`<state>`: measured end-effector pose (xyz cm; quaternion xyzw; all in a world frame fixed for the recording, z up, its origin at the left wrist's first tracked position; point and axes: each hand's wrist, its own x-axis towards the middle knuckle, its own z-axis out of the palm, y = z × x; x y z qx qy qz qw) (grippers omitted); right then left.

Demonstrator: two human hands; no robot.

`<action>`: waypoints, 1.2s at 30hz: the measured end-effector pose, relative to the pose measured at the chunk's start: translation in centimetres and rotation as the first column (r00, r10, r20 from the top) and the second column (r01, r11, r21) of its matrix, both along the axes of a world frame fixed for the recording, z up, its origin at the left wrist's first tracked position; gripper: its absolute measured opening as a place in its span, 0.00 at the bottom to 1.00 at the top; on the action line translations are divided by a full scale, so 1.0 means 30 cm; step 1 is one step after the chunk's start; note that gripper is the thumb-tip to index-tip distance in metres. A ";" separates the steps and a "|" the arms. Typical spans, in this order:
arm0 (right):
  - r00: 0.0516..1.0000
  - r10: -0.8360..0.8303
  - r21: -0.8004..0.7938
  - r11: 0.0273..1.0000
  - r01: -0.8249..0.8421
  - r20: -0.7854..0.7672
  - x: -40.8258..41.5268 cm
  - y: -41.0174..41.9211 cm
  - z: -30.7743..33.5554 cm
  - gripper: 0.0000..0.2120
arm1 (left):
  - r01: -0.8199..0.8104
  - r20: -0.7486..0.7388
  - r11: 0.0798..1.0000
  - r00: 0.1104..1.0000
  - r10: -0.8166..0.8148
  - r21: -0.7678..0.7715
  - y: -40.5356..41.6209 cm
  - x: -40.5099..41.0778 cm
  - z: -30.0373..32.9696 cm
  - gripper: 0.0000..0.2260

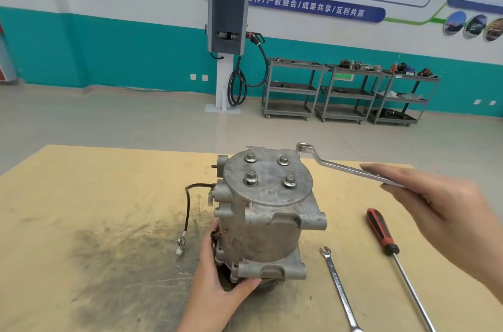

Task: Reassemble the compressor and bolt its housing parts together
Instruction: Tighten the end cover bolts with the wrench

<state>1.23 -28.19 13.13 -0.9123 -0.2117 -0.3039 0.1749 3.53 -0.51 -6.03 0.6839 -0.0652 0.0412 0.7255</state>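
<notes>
Bolt-tightening looks in hand. The compressor (265,212) stands mid-table (81,195); the left hand (217,285) grips its base at 7 o'clock, the right hand (435,201) pinches a wrench (340,167). Next: ring onto a bolt (283,160).

blue wall banner (313,6): "合作/产教融合/成果共享/互利共赢"
</notes>
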 end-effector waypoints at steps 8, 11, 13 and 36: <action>0.997 0.034 -0.357 0.934 -0.009 0.065 0.135 0.184 0.116 0.18 | -0.003 0.003 1.000 1.000 0.003 0.008 -0.004 -0.009 0.031 0.51; 0.994 0.030 -0.375 0.927 0.011 0.105 0.151 0.182 0.098 0.19 | 0.000 -0.014 1.000 1.000 0.000 0.006 -0.005 -0.006 0.029 0.52; 0.993 0.008 -0.339 0.940 0.033 0.121 0.152 0.176 0.084 0.17 | 0.008 -0.027 0.999 1.000 -0.009 -0.038 -0.007 -0.002 0.025 0.52; 0.364 0.579 0.662 0.731 0.165 -0.730 0.250 0.124 0.190 0.15 | -0.003 0.027 1.000 1.000 0.002 0.015 -0.004 0.004 0.015 0.52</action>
